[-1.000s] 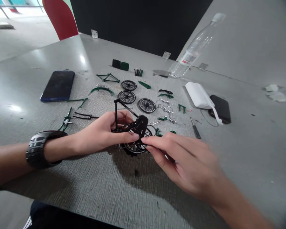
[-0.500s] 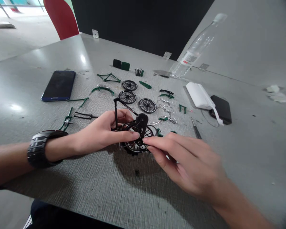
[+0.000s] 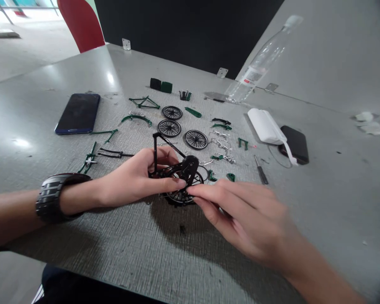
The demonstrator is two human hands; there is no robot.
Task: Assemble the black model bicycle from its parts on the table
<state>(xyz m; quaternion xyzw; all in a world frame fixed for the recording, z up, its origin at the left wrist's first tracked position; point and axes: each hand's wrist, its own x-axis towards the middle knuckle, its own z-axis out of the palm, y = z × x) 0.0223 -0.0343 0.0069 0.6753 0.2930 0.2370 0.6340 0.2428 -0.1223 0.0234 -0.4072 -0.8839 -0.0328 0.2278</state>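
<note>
My left hand (image 3: 136, 179) wraps its fingers and thumb around a black model bicycle assembly (image 3: 177, 171), a frame with a spoked wheel and round chain cover, held just above the grey table (image 3: 114, 245). My right hand (image 3: 247, 217) comes in from the right, its fingertips pressed together at the wheel's lower right rim. What those fingertips pinch is too small to see. A dark watch (image 3: 52, 196) sits on my left wrist.
Loose kit parts lie beyond the hands: three spoked wheels (image 3: 183, 126), green frame pieces (image 3: 144, 102), mudguards, small metal bits, a small screwdriver (image 3: 260, 169). A dark phone (image 3: 77, 113) lies left. A white pouch (image 3: 266, 126), black device (image 3: 294, 144) and plastic bottle (image 3: 261, 59) are right.
My right hand has slid slightly left, closing its fingertips against the wheel beside my left thumb. The left hand and the bicycle assembly have barely moved.
</note>
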